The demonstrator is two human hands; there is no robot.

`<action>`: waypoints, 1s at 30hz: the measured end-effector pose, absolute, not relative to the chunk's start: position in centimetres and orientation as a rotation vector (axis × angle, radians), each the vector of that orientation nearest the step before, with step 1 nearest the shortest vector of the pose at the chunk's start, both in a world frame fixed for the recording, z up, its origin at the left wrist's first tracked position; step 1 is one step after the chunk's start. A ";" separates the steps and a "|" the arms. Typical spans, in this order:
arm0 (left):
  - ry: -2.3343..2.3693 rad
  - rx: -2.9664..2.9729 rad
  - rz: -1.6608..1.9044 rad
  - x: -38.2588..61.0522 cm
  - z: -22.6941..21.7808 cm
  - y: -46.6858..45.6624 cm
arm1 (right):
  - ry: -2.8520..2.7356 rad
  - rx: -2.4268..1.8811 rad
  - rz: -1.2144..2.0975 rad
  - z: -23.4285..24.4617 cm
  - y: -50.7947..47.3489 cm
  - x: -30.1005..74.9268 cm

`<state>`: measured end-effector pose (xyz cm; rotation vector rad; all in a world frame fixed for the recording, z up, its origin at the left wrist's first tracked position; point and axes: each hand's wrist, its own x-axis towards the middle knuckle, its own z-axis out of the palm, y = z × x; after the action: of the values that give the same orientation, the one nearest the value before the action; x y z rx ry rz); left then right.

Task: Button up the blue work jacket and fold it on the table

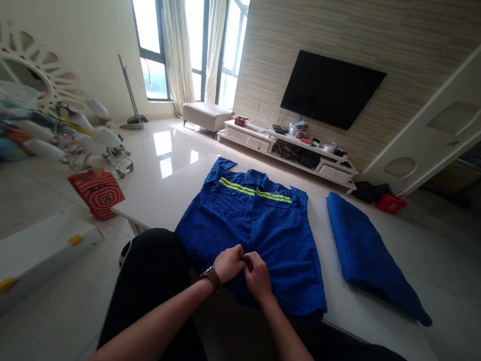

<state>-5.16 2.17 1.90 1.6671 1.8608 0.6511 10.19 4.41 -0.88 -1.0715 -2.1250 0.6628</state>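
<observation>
A blue work shirt (278,234) with yellow-green reflective stripes across the chest lies spread on the white table (150,195), its collar pointing away from me. Both my hands meet at its front placket, below the middle. My left hand (229,262), with a brown watch strap on the wrist, is closed with its fingertips pinching the placket edge. My right hand (257,274) is closed too, its thumb and fingers touching the left fingertips at the same spot. Whatever button lies between the fingers is too small to make out.
A folded blue cloth (369,253) lies on the table to the right. Left on the floor are a red paper bag (100,193) and a white box (27,257) with yellow clasps. A TV cabinet (294,148) stands beyond. My knees flank the near table edge.
</observation>
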 end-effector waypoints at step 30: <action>1.867 1.750 0.600 -5.3 1.3 2.4 | -2.204 -1.070 0.574 -0.5 3.6 10.1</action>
<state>-5.30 2.40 1.25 1.7504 1.8667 0.6002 10.10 3.61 -0.48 -1.0704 -2.2042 0.5745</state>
